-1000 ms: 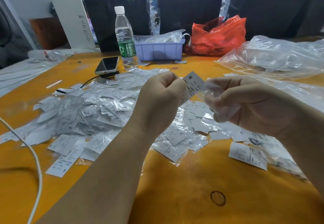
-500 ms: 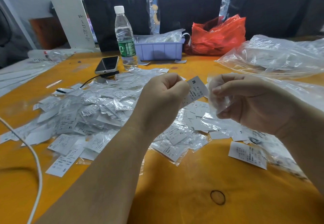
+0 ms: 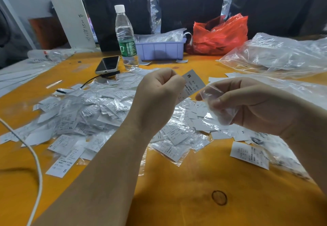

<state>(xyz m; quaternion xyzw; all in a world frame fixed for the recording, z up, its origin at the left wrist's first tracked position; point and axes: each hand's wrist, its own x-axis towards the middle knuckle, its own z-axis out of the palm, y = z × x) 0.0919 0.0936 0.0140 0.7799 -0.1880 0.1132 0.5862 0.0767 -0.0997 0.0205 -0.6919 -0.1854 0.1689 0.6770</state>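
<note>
Left hand (image 3: 159, 98) pinches the size tag (image 3: 192, 82), and right hand (image 3: 251, 107) grips a small clear bag (image 3: 214, 102). The tag sits between the hands, just beside the bag. We judge this the bagging step; next we need the bag's mouth spread and the tag slid in.

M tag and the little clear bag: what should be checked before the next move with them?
1. Left hand pinches the M tag: ok.
2. Right hand holds the clear bag: ok.
3. The letter M on the tag faces up and can be read: ok.
4. Tag is wholly outside the bag, with a gap between them: ok.
5. Bag's mouth is open and turned towards the tag: cannot tell.
6. Both are held up off the pile of tags: ok.
</note>
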